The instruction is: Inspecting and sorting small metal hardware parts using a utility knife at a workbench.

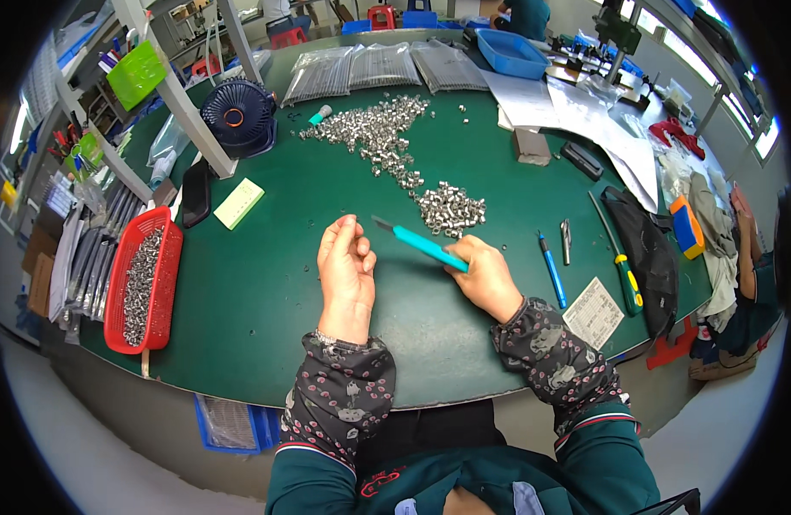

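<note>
So the teal knife (pixel 423 245) is sitting in the right hand (pixel 488 276), whose forearm is slanting up and leftward from the lower right, back of the hand facing up. That grip is clamping the handle's rear end, with most of the knife sticking out toward the upper left. It's looking like a slim, straight teal handle with a dark, slightly blurry blade, and the tip is pointing past the left hand's fingertips without touching them.

The left hand (pixel 345 275) is standing palm-up, fingers curling in and the thumb near the index finger. I'm not able to tell if that grip is pinching something tiny. Both forearms are wearing dark floral sleeve covers (pixel 339 386).

Just beyond the knife, a small heap of shiny metal rings (pixel 451 209) is lying on the green surface (pixel 232 300), and a bigger pile (pixel 369 129) is spreading out behind it. Off to the right, a blue pen (pixel 551 270) and a yellow-green screwdriver (pixel 628 283) are lying around; far left, a red basket (pixel 172 283) is holding more metal bits.
</note>
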A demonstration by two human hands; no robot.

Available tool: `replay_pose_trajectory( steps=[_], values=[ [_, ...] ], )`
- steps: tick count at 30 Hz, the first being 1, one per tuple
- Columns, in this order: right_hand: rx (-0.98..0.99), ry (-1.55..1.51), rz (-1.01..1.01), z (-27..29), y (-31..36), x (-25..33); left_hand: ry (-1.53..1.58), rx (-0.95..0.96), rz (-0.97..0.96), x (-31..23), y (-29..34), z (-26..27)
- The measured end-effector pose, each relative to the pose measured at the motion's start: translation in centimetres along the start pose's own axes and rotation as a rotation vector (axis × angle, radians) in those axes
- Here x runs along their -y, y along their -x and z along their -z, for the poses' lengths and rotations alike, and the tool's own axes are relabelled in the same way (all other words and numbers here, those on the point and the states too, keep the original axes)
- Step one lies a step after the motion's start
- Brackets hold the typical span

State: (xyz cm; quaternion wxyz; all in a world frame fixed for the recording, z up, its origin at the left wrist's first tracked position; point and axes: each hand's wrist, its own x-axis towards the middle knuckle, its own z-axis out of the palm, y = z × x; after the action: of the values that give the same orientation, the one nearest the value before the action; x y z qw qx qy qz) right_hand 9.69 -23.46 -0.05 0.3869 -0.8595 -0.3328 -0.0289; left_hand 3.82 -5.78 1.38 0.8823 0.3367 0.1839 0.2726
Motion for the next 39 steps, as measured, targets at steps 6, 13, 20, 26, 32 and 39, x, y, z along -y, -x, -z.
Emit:
replay_pose_trajectory(
  steps=[6,13,20,26,32,39],
  values=[
    [-0.110,-0.020,0.041,-0.5,-0.2,-1.2,-0.011,0.019,0.023,0.2,0.2,-0.2],
    [-0.274,-0.419,-0.107,1.5,-0.2,-1.2,-0.072,0.113,0.055,0.5,0.5,-0.5],
    [-0.072,-0.624,-0.092,4.2,-0.6,-1.1,-0.106,0.195,0.123,0.1,0.2,-0.1],
    [0.113,-0.421,-0.079,4.7,0.1,-2.1,-0.022,0.275,0.222,0.8,0.2,0.4],
    [0.161,-0.409,-0.053,5.2,0.3,-0.8,-0.010,0.262,0.245,0.9,0.1,0.8],
    [0.186,-0.353,-0.060,5.0,0.1,-0.7,-0.034,0.258,0.233,0.9,0.0,0.6]
  ],
)
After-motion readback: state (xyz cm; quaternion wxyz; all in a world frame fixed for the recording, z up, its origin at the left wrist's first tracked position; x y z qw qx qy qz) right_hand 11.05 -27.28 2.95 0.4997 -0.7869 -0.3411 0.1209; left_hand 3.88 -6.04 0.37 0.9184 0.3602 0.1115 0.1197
